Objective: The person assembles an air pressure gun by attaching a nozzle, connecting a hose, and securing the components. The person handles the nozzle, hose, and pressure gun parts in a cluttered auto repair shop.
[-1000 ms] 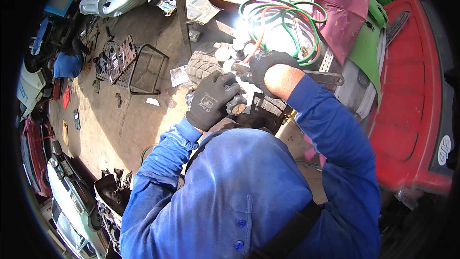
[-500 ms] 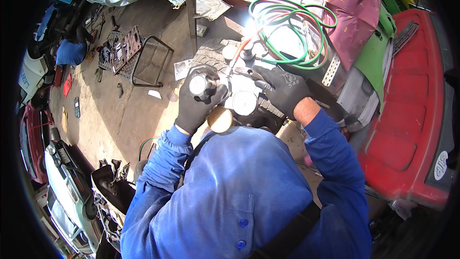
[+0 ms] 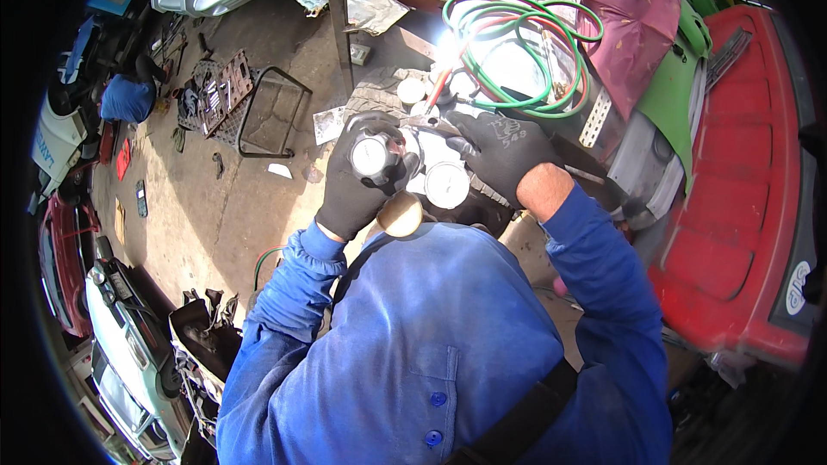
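My left hand [image 3: 346, 194], in a black glove, is closed around a gas regulator. A small round gauge [image 3: 370, 156] on it pokes up between the fingers. Beside it a larger white gauge [image 3: 446, 184] faces up. My right hand [image 3: 504, 153], also gloved, grips a metal hand tool [image 3: 431, 123], a wrench or pliers. The tool's head lies at the fittings beyond the gauges, close to my left fingers; strong glare hides the exact contact. A red hose [image 3: 440, 84] runs up from there. A round tan disc [image 3: 401, 213] sits below the left hand.
Coiled green and red hoses [image 3: 551, 108] lie on bright sheet metal at the far right. A tyre [image 3: 375, 95] is just beyond my hands. A red vehicle panel [image 3: 719, 189] stands at right, a metal post [image 3: 338, 17] ahead. Tools on a rack [image 3: 226, 96] are far left.
The regulator, gauges and my left hand have shifted slightly to the right in view. The tool in my right hand has swung a little, its head now higher and nearer the left hand.
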The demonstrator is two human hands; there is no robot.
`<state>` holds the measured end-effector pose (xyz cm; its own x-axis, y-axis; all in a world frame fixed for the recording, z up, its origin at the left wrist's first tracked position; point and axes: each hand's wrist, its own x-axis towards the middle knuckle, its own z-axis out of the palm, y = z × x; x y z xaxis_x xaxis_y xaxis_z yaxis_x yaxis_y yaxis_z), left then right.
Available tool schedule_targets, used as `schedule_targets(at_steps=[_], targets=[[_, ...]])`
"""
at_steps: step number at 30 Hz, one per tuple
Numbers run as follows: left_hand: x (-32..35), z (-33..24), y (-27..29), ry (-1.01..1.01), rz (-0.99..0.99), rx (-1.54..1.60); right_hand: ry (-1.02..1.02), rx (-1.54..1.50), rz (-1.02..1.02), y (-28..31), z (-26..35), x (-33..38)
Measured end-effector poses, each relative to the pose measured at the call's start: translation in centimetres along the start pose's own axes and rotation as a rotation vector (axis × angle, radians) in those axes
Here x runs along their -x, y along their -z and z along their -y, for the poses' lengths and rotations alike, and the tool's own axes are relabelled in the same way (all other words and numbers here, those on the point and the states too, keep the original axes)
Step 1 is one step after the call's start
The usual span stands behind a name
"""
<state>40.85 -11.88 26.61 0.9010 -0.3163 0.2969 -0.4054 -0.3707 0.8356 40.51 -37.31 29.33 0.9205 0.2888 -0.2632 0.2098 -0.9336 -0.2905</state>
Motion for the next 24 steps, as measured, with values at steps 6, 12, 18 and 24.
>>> schedule_targets(at_steps=[6,12,18,24], targets=[[0.1,-0.6,-0.7,-0.158,0.207,-0.228,-0.190,0.168,0.369,5.4,3.4,-1.2],[0.6,-0.2,-0.6,0.296,-0.099,0.336,-0.080,0.003,0.111,1.2,1.4,-0.8],[1.4,1.0,0.0,0.396,-0.179,0.621,0.263,-0.471,-0.383,-5.8,-2.8,-0.2],[1.4,1.4,-0.4,0.748,-0.026,1.503,0.185,-0.597,-0.560,-9.6,-2.1,-0.9]])
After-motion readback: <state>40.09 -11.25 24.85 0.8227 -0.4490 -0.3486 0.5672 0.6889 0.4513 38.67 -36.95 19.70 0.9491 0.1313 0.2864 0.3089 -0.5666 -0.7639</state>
